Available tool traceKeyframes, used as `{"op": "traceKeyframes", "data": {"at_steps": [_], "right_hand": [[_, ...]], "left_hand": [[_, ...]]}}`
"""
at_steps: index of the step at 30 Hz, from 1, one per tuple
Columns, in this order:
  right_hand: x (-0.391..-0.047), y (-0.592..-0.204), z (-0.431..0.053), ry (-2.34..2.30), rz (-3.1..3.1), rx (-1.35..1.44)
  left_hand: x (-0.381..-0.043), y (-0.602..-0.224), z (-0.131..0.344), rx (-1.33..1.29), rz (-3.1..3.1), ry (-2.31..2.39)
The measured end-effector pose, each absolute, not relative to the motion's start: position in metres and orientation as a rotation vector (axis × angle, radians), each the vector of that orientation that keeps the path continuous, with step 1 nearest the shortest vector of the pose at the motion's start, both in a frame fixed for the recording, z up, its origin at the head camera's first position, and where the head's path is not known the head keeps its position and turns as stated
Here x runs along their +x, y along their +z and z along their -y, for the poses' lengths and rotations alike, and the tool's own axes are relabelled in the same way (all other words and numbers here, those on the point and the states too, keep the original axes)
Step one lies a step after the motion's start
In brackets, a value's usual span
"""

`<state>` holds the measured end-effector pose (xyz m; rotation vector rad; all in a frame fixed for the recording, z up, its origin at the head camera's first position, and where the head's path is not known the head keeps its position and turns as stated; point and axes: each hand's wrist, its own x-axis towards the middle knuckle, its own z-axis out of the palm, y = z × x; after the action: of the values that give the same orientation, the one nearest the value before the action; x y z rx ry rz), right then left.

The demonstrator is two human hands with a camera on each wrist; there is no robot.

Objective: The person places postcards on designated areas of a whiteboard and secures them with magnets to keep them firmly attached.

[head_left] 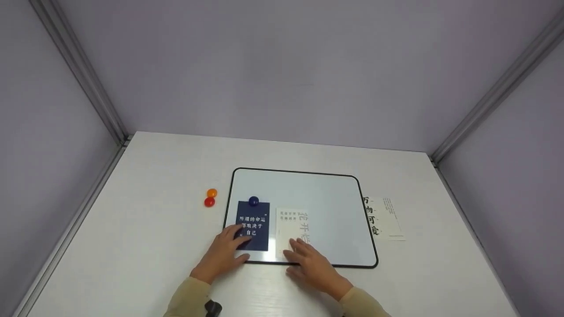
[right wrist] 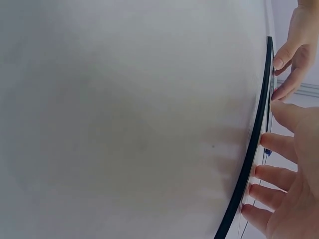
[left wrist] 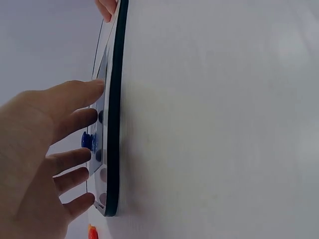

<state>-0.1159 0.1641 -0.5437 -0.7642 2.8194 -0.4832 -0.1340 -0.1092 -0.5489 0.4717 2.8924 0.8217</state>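
Note:
A whiteboard [head_left: 335, 215] with a black rim lies flat on the table. My left hand [head_left: 224, 252] is over its lower left corner, fingers spread and slightly bent above a dark blue card [head_left: 261, 240] with white lettering. A dark blue round magnet [head_left: 254, 201] sits on that card's top edge. Beside it lies a cream card [head_left: 284, 226] with grey lettering, its lower part covered by my right hand [head_left: 313, 268]. The fingertips [right wrist: 255, 172] of that hand rest at the board's near edge, loosely spread. Neither hand grips anything.
Left of the board, an orange magnet [head_left: 212, 193] and a red magnet [head_left: 209, 202] lie close together on the white table [head_left: 145, 220]. Another card [head_left: 390, 220] with black lettering lies at the board's right edge. Grey walls [head_left: 282, 79] enclose the table's back and sides.

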Motion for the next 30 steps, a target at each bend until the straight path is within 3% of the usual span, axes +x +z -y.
{"op": "traceKeyframes", "data": {"at_steps": [18, 30], "right_hand": [[-0.1169, -0.5443, -0.1663, -0.467, -2.786, -0.765], [-0.1177, -0.5430, -0.1711, -0.407, -2.749, -0.830]], "left_hand": [[-0.1388, -0.5439, 0.1110, 0.534, -3.020, 0.821], [-0.1425, -0.5390, 0.1182, 0.384, -3.041, 0.848]]}}
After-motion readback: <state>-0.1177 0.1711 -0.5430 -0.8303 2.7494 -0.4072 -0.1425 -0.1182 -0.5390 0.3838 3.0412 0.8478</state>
